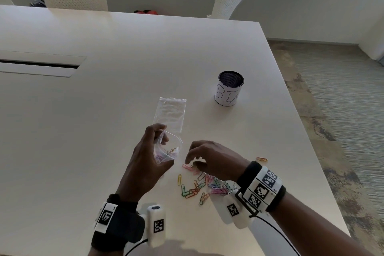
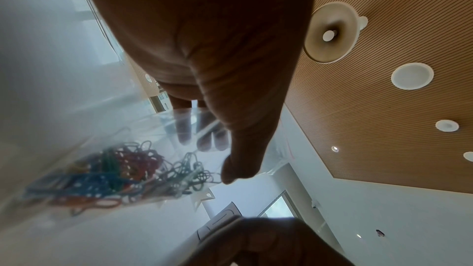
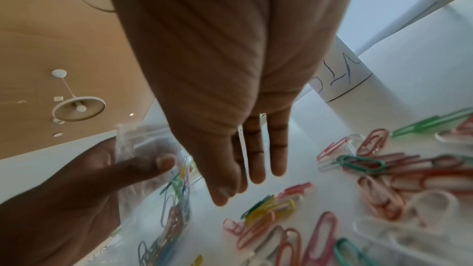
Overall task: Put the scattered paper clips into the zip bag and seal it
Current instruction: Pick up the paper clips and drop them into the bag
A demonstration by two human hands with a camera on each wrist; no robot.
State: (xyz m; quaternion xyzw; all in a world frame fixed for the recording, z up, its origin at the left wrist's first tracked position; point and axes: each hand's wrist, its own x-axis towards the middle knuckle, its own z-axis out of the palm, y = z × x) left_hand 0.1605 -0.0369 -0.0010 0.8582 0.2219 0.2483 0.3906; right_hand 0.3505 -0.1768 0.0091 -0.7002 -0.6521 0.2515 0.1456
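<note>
My left hand [image 1: 154,147] holds a small clear zip bag [image 1: 169,149] above the table, thumb and fingers pinching its upper edge; the bag's mouth faces right. Several coloured paper clips [image 2: 107,175] lie inside the bag [image 3: 169,199]. My right hand [image 1: 204,158] hovers just right of it, over a scatter of coloured paper clips [image 1: 199,185] on the white table, fingers straight and relaxed [image 3: 258,161], holding nothing. A lone orange clip [image 1: 261,159] lies further right. The loose clips [image 3: 371,175] fill the right wrist view.
A second clear zip bag [image 1: 171,114] lies flat on the table [image 1: 104,110] beyond my left hand. A black mesh cup with a white paper label [image 1: 229,89] stands further back right. The table's right edge [image 1: 301,131] runs close to the clips. White chairs stand behind.
</note>
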